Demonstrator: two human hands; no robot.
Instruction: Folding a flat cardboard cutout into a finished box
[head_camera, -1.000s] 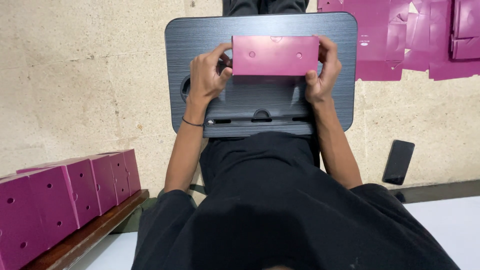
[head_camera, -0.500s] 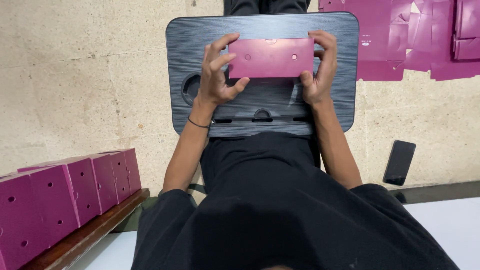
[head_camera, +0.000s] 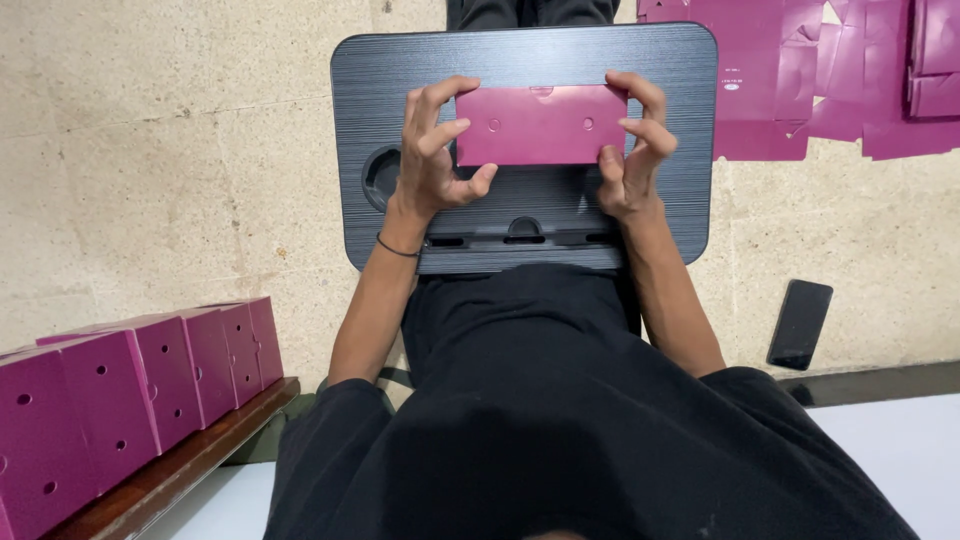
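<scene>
Over the dark grey ridged lap tray (head_camera: 680, 120), the magenta cardboard box (head_camera: 541, 125) now lies flatter than a second ago; left hand (head_camera: 432, 150) and right hand (head_camera: 632, 150) have respread, fingertips pinching its ends, suggesting folding continues.

Single head-worn camera, looking steeply down over person's own torso and lap. Dark lap desk (head_camera: 520, 60) sitting mid-frame at arm's reach; left hand (head_camera: 432, 165) and right hand (head_camera: 632, 160) showing near top centre. Stone floor (head_camera: 170, 150) filling sides. No second view sharing scene.
</scene>
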